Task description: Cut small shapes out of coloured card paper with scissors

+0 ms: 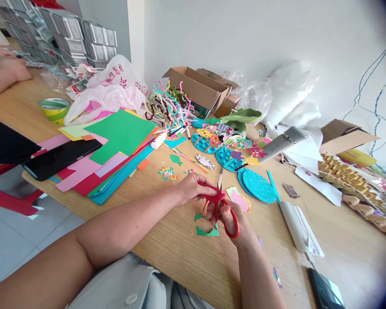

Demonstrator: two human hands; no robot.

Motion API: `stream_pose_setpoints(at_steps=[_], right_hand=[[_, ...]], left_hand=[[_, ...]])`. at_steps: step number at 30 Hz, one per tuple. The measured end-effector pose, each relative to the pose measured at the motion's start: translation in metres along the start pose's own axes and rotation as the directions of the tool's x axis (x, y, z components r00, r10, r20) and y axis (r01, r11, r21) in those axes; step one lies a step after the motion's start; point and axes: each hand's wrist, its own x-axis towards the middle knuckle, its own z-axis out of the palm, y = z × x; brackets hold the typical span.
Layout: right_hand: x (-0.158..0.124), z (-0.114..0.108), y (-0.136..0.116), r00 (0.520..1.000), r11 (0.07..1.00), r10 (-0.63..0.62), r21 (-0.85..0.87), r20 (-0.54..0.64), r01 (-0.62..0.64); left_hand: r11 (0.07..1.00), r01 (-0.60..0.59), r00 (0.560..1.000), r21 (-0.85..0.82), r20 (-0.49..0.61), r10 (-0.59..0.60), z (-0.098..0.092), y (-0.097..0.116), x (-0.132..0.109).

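My left hand point(193, 189) pinches a small piece of red paper point(215, 197) above the table. Red-handled scissors point(236, 224) are in my right hand point(242, 225), its thumb and fingers through the loops. Their blades point away from me and meet the red paper; the exact cut line is too small to make out. Below my hands lies a green paper scrap point(209, 233) with a hole cut in it. Just beyond are a green paper fish point(176, 159), a white patterned fish point(205, 162), and tiny paper bits point(167, 173). Pink paper pieces point(239, 201) rest near the scissors.
Coloured sheets point(125, 128) and a black phone point(62, 159) lie left. Behind are pipe cleaners point(170, 105), a cardboard box point(193, 88), and decorated blue discs point(228, 159). A tumbler point(281, 143), power strip point(300, 227) and second phone point(324, 287) are right. Another person's hands point(11, 68) rest far left.
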Motion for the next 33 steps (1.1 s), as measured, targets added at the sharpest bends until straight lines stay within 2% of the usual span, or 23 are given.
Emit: stream_pose_setpoints(at_steps=[8, 25, 33], right_hand=[[0.0004, 0.0026, -0.0094, 1.000, 0.999, -0.026, -0.025, -0.002, 0.026], [-0.0004, -0.0008, -0.0044, 1.000, 1.000, 0.021, 0.017, 0.013, -0.021], [0.0006, 0.0010, -0.0065, 1.000, 1.000, -0.016, -0.023, 0.010, 0.016]], left_hand=[[1.000, 0.002, 1.000, 0.005, 0.006, -0.003, -0.0010, 0.0005, 0.0001], [1.000, -0.009, 1.000, 0.022, 0.019, 0.009, -0.0031, -0.0037, 0.0023], [1.000, -0.002, 1.000, 0.012, 0.029, 0.002, -0.0029, -0.0027, 0.0020]])
